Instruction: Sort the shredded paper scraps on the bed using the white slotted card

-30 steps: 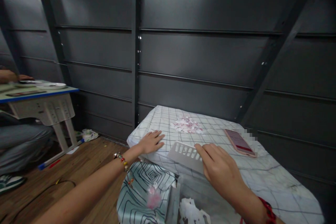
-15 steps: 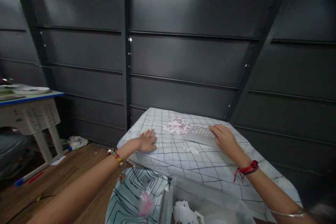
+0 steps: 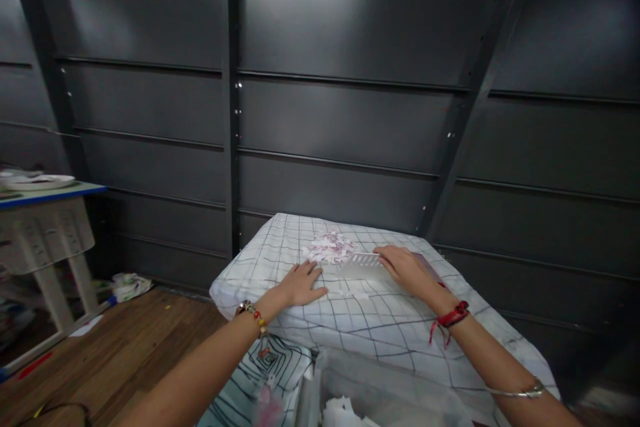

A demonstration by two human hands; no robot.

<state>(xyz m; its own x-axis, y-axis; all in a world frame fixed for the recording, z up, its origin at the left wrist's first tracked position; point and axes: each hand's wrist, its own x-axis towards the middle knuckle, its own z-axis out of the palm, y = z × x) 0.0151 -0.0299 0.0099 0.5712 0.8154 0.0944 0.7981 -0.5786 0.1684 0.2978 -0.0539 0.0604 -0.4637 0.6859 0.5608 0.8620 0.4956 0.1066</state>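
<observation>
My left hand [image 3: 300,283] lies flat with fingers spread on a white cloth with black grid lines [image 3: 395,320]. Its fingertips are close to a loose pile of small white and pink paper scraps [image 3: 329,247]. A thin, flat grey plate with rows of slots [image 3: 363,267] is gripped by my right hand [image 3: 407,270] at its right end. The plate is tilted, its left end beside the pile. A few white scraps [image 3: 353,294] lie between my hands, in front of the plate. My right fingers hide part of the plate.
Close to me stands a translucent plastic bin [image 3: 380,373] with white paper pieces [image 3: 343,411] inside. Left of it is a pale blue patterned surface [image 3: 270,363] with a blurred pink item [image 3: 267,407]. A blue-edged desk [image 3: 50,213] stands left; dark wall panels [image 3: 340,113] rise behind.
My left hand has slid right across the cloth, nearer the pile. The right hand keeps hold of the slotted plate, which now leans differently. The view has shifted slightly.
</observation>
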